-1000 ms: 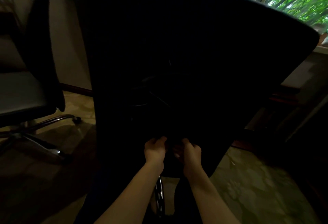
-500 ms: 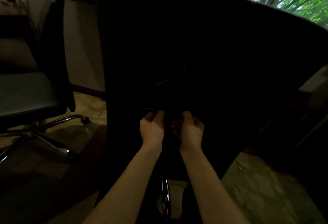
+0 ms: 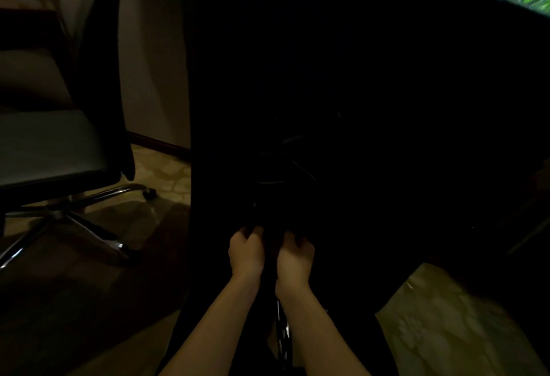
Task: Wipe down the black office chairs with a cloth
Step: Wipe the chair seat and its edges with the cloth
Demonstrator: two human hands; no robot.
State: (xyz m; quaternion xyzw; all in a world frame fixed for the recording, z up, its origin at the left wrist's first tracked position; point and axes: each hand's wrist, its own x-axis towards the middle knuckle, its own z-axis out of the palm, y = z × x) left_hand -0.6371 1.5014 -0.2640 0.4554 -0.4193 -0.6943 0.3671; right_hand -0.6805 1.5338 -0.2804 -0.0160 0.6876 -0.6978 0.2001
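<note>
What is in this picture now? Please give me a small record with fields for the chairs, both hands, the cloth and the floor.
near chair: black chair back, fills most of the view
second chair: black office chair at left, chrome base
left hand: fingers curled at the near chair's lower back
right hand: fingers curled, close beside the left
cloth: too dark to tell
floor: patterned carpet

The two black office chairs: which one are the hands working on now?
The large chair filling the centre, seen from behind. Both the left hand and right hand are at its lower back; the other chair stands apart at left, untouched.
</note>
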